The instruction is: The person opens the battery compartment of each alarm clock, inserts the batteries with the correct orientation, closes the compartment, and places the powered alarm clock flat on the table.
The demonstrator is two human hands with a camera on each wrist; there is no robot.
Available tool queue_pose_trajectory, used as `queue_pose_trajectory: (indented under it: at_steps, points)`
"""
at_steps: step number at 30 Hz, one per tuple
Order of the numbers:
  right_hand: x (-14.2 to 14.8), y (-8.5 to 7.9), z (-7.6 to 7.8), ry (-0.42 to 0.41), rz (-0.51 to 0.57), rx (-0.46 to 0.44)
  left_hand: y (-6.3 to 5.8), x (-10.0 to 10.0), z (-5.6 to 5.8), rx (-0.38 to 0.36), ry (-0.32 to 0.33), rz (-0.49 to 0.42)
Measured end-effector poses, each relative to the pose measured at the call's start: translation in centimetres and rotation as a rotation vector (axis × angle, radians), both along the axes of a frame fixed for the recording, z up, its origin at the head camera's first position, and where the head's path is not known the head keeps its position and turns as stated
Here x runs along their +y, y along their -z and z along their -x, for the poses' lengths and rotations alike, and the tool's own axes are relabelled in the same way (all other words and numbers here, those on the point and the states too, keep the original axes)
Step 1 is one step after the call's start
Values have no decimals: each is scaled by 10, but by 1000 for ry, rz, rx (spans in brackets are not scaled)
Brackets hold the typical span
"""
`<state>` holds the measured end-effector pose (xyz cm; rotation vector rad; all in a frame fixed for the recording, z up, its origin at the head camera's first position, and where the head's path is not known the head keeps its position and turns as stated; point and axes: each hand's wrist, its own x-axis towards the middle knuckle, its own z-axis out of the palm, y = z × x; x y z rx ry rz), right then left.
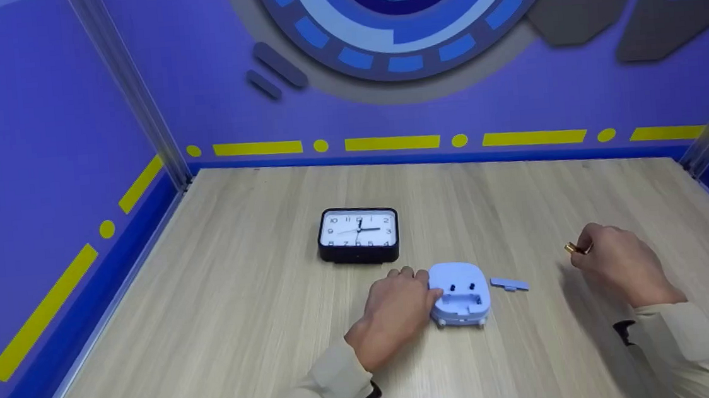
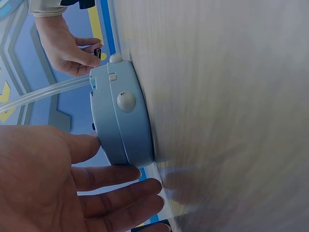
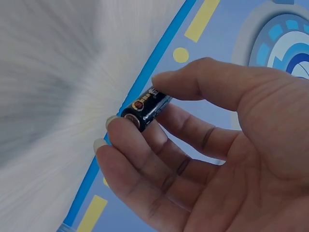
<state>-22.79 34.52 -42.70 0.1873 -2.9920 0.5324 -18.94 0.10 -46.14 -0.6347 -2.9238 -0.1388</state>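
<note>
A light blue alarm clock [image 1: 458,273] lies face down, its two black knobs and uncovered battery bay upward. My left hand [image 1: 395,316] holds it at its left side, thumb on the upper edge and index finger along the side, as the left wrist view shows. The other left fingers extend past it close to the table. Off to the right, my right hand [image 1: 619,263] pinches a black and gold battery [image 3: 147,106] between thumb and fingers, raised over the table. Between the clock and that hand lies a small blue battery cover [image 1: 509,285].
A black rectangular clock [image 1: 358,235] with a white dial stands behind my left hand. The wooden table [image 1: 256,232] is bounded by a blue panel [image 1: 215,121] at the back and another on the left, with metal posts at the corners.
</note>
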Motion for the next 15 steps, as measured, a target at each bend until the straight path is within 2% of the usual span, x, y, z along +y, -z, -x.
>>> queue_pose_trajectory:
  at_steps: [15]
  points:
    - [-18, -2, -3, -68, 16, 7, -1, 0, 0, -5, 5, -5]
